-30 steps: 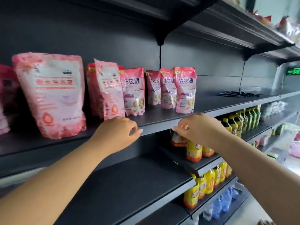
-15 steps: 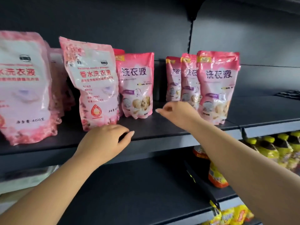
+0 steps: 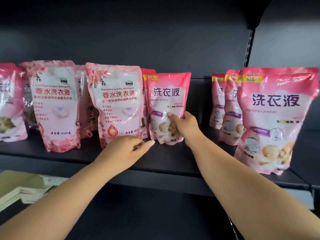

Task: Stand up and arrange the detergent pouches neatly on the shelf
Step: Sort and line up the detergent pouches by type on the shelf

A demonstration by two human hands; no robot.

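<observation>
1 pouch (image 3: 167, 108) stood mid-shelf (image 3: 173, 163), right hand (image 3: 184, 125) gripping its lower right edge where 0.5 s earlier it only reached in, left hand (image 3: 124, 151) loosely curled and empty; yanking risked toppling the perfumed pouch (image 3: 116, 104) just beside.

At the left edge of the frame a pink pouch (image 3: 8, 104) is cut off, only its right part showing, and the large pouch at lower right (image 3: 275, 118) runs past the right edge. The pouches standing behind the two pale front pouches (image 3: 83, 101) and behind the centre pouch (image 3: 145, 101) show only as narrow strips, their print unreadable. The right hand (image 3: 185, 126) covers the centre pouch's lower right corner, and the small print on every label is too blurred to read.
</observation>
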